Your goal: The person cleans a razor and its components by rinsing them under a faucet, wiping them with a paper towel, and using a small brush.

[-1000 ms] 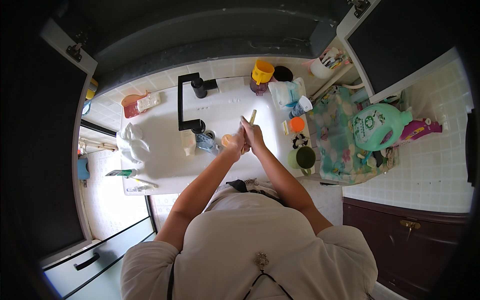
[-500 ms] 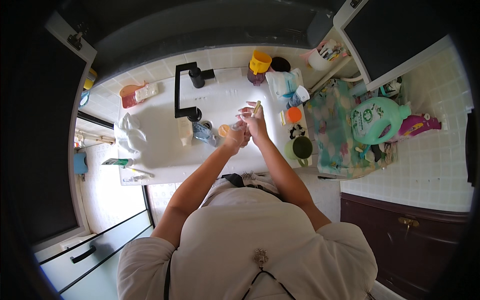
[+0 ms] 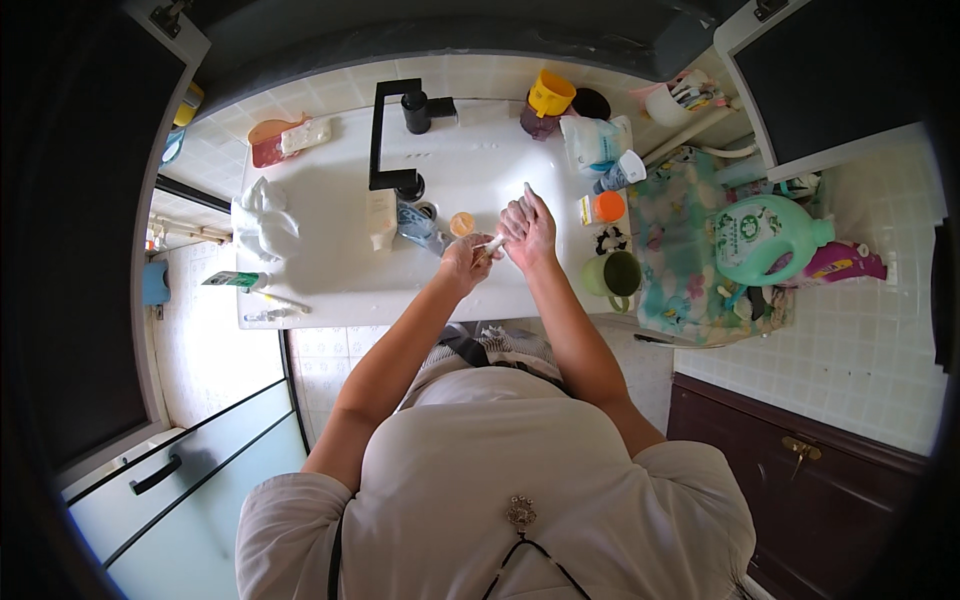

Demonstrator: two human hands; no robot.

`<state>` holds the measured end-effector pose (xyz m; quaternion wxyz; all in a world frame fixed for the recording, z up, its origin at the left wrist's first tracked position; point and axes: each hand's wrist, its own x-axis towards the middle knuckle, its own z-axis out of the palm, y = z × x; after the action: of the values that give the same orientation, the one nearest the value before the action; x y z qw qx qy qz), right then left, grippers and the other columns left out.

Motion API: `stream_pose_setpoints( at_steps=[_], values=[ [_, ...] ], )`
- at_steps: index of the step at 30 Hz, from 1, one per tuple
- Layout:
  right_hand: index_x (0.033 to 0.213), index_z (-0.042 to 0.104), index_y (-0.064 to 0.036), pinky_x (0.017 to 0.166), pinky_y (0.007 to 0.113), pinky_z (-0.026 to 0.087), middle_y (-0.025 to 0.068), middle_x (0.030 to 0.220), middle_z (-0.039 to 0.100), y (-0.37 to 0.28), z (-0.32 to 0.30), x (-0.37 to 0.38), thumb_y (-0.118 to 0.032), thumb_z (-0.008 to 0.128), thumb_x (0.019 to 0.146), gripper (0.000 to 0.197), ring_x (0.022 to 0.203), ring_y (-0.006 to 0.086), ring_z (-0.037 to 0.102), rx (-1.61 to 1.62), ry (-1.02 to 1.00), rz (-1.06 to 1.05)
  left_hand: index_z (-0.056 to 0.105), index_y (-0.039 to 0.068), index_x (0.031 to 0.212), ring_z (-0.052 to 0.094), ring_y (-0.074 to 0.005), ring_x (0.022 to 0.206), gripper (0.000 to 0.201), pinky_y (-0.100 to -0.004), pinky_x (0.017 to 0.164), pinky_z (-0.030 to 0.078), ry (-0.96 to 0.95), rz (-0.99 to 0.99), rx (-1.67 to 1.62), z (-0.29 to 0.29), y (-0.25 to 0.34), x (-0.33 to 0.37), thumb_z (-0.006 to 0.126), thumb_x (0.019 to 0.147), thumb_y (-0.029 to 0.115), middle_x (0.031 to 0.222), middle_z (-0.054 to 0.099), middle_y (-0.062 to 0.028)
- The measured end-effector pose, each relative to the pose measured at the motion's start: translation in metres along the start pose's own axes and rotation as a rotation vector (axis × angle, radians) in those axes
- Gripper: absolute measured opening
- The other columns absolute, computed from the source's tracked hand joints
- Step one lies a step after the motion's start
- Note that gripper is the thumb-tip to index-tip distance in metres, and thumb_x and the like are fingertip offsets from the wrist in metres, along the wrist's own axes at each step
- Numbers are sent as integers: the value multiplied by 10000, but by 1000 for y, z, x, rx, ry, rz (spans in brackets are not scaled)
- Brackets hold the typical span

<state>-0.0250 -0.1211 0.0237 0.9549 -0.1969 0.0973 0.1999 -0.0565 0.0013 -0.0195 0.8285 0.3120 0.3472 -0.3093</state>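
Both of my hands are over the front of the white sink point(image 3: 340, 270), with white lather on the fingers. My left hand point(image 3: 466, 262) is closed, pinching a small pale stick-like thing point(image 3: 494, 245). Its tip reaches my right hand point(image 3: 532, 232), whose fingers are curled in with one digit pointing up and away. Whether those curled fingers hold anything is hidden. Just beyond my left hand lies a round orange-tan item point(image 3: 461, 224). Beside it are a blue crumpled pouch point(image 3: 420, 228) and a cream tube point(image 3: 381, 220).
A black angular faucet point(image 3: 378, 130) rises behind the sink. On the right ledge stand a green mug point(image 3: 612, 273), an orange-lidded jar point(image 3: 606, 207) and a yellow cup point(image 3: 550, 95). A white cloth point(image 3: 265, 220) lies at left. Farther right is a green detergent jug point(image 3: 765, 238).
My hands, overlapped before, are now side by side. My right hand has turned and its fingers have curled in; the yellowish stick seen upright in it no longer shows there. The view has shifted.
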Motion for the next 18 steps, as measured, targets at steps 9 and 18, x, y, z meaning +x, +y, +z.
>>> stream_pose_setpoints(
  at_steps=[9, 18],
  values=[
    [521, 302, -171, 356, 220, 193, -53, 465, 315, 57, 11, 14, -323, 572, 804, 420, 357, 58, 253, -265, 122, 160, 507, 86, 643, 540, -197, 568, 175, -280, 464, 425, 237, 17, -215, -45, 16, 12, 442, 786, 162, 606, 543, -60],
    [1014, 511, -82, 619, 246, 435, 23, 782, 526, 124, 5, 8, -468, 376, 879, 431, 717, 129, 506, -788, 448, 54, 595, 146, 775, 568, -169, 694, 240, -328, 637, 451, 81, 183, -35, -49, 39, -6, 478, 832, 347, 824, 625, -21]
  ],
)
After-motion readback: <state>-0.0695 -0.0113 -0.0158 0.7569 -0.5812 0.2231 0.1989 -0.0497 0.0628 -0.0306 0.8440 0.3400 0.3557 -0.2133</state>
